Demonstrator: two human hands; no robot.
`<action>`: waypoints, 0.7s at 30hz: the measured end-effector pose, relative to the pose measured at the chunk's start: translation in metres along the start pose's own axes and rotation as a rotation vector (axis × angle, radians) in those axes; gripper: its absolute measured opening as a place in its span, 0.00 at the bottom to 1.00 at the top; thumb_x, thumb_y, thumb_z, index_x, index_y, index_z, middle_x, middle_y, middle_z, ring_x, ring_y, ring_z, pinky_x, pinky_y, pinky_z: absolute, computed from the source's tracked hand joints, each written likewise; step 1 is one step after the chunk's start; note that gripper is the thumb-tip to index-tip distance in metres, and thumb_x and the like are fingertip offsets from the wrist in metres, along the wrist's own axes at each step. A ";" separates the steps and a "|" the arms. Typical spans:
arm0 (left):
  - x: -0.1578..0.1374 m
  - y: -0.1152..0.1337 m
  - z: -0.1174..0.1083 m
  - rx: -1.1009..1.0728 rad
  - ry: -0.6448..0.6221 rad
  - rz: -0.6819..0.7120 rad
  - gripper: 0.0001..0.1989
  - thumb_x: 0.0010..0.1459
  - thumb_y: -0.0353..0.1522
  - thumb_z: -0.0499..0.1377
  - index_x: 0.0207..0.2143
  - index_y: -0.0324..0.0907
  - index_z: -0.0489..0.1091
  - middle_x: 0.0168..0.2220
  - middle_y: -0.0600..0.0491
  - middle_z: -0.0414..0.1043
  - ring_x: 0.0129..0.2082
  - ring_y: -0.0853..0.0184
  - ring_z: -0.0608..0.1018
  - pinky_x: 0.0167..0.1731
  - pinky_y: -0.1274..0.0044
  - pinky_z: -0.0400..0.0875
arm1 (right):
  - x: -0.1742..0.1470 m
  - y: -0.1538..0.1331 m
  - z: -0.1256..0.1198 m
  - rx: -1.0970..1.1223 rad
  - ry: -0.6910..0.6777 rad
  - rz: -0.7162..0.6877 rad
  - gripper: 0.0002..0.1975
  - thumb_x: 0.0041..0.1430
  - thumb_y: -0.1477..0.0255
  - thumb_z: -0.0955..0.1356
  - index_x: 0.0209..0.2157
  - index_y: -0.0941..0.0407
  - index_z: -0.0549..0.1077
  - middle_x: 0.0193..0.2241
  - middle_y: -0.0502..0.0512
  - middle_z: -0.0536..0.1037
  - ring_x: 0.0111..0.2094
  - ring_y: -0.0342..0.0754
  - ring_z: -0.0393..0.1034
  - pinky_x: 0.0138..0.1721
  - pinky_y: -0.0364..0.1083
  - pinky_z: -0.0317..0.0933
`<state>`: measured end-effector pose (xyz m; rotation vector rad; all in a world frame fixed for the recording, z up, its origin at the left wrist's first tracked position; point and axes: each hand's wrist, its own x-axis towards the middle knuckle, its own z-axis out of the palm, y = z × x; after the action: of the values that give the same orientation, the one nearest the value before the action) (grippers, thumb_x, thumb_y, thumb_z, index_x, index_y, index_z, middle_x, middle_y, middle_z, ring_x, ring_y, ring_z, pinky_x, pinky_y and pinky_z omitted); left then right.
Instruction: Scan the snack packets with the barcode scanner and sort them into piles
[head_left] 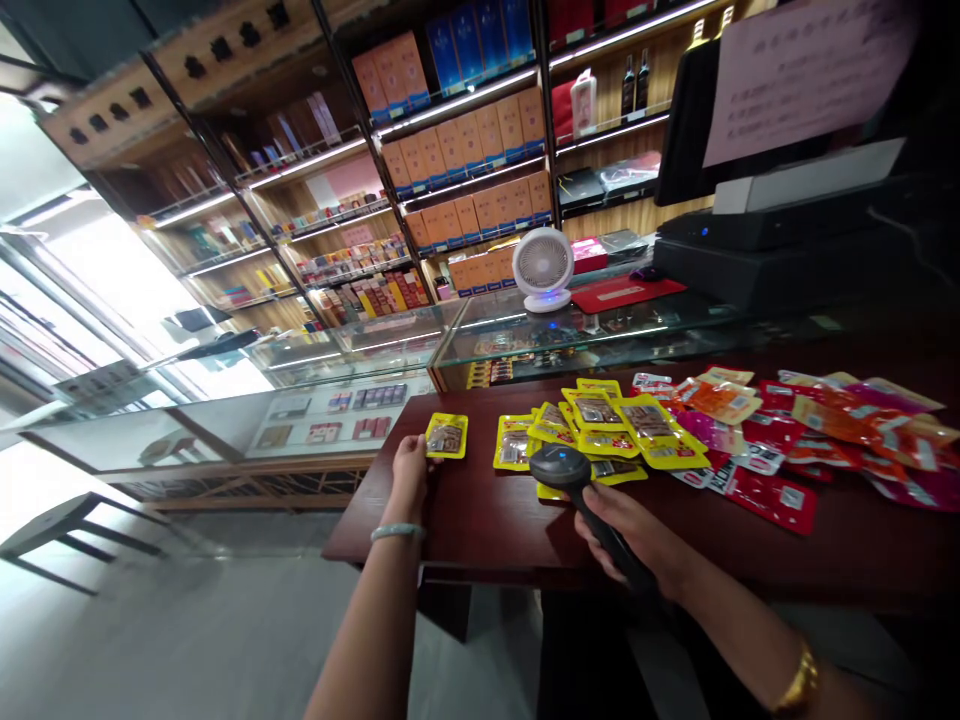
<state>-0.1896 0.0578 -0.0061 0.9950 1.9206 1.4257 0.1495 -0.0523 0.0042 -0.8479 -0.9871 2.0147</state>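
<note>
Now your right hand (628, 530) grips the scanner (560, 466) low, maybe so its top is free. Your left hand (409, 472) touches a yellow pack (447, 437) on the table (469, 515); I can't tell if it pinches.

"What is this place?"
"It's a shop! See the tall shelves (459, 104) with rows of boxes (469, 145), the glass cases (300, 466) with little packs (380, 396) inside, and the scanner (559, 465)."
</note>
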 end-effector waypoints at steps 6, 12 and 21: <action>0.026 0.020 -0.019 0.424 0.143 0.064 0.16 0.54 0.42 0.59 0.36 0.38 0.70 0.37 0.39 0.75 0.43 0.52 0.77 0.36 0.69 0.70 | -0.003 0.001 -0.005 0.014 0.018 -0.005 0.19 0.58 0.52 0.68 0.36 0.54 0.64 0.21 0.43 0.66 0.15 0.34 0.57 0.12 0.33 0.50; -0.025 0.034 0.043 0.955 -0.177 0.342 0.28 0.58 0.54 0.49 0.34 0.41 0.76 0.41 0.40 0.76 0.47 0.54 0.75 0.46 0.69 0.65 | -0.004 0.002 -0.007 0.036 0.058 0.008 0.20 0.57 0.52 0.69 0.37 0.54 0.65 0.22 0.43 0.66 0.15 0.34 0.57 0.13 0.33 0.49; -0.052 0.024 0.094 0.750 -0.261 0.317 0.18 0.47 0.41 0.67 0.34 0.38 0.70 0.38 0.38 0.75 0.42 0.53 0.77 0.39 0.72 0.66 | -0.011 0.000 -0.002 0.009 0.041 0.011 0.21 0.54 0.50 0.69 0.36 0.53 0.65 0.20 0.42 0.65 0.14 0.35 0.55 0.12 0.34 0.48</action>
<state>-0.0801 0.0715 -0.0105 1.7856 2.1909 0.6350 0.1569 -0.0609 0.0060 -0.8875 -0.9517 2.0019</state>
